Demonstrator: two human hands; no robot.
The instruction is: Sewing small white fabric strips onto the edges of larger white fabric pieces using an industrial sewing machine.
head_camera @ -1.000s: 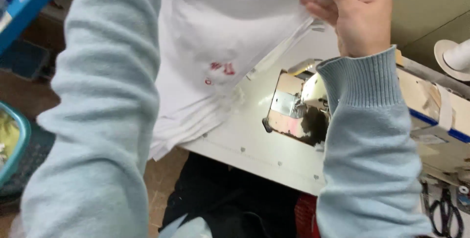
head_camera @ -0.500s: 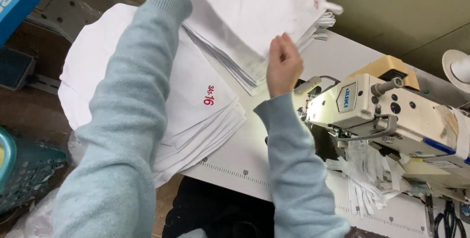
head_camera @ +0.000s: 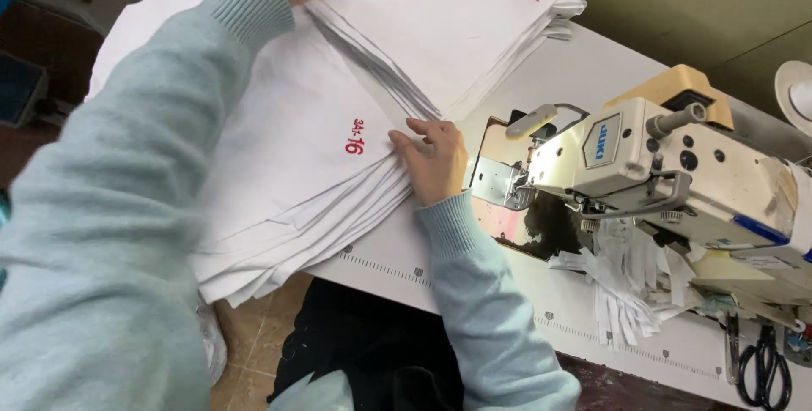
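We see two stacks of white cut fabric pieces on the white worktop (head_camera: 584, 64): the near stack (head_camera: 279, 166) left, the far stack (head_camera: 448, 22) behind it. Right of them stands the cream industrial sewing machine (head_camera: 677, 166); black-handled scissors (head_camera: 765, 364) lie at the near right.

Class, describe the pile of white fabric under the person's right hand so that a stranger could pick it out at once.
Start at the cream sewing machine on the white table. Left of it, the right hand presses the edge of the nearer fabric stack. Unlike the farther fabric stack, it overhangs the table's front edge.
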